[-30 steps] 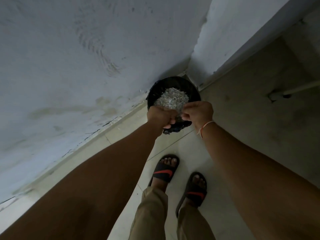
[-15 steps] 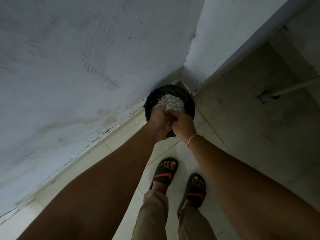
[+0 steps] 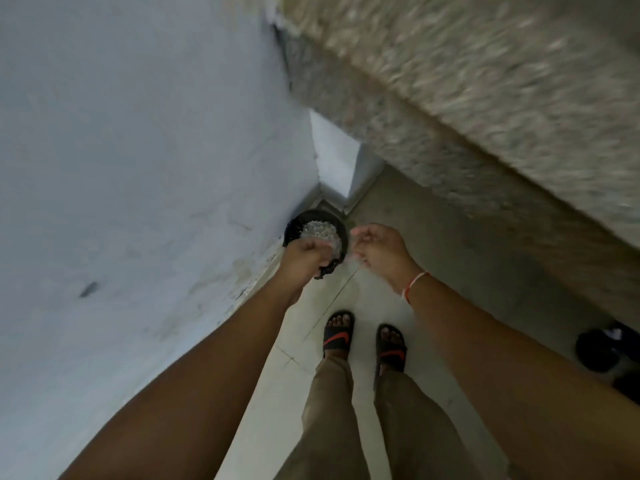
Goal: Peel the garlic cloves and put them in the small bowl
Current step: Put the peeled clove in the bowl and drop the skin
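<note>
A black bin (image 3: 293, 227) stands on the floor in the wall corner, holding a heap of pale garlic peels (image 3: 317, 231). My left hand (image 3: 304, 258) hovers over the bin's near rim with its fingers curled into a fist; whether anything is inside the fist is hidden. My right hand (image 3: 378, 247) hangs just right of the bin, apart from the left hand, fingers loosely curled and holding nothing. No garlic cloves and no small bowl are in view.
A pale wall (image 3: 138, 168) runs along the left. A speckled stone counter edge (image 3: 485, 116) overhangs at upper right, blurred. My feet in black sandals (image 3: 338, 336) stand on the tiled floor. Dark footwear (image 3: 602, 351) lies at the right edge.
My hands were touching above the bin; the right hand has pulled away to the right. The view has swung, bringing the stone counter into sight.
</note>
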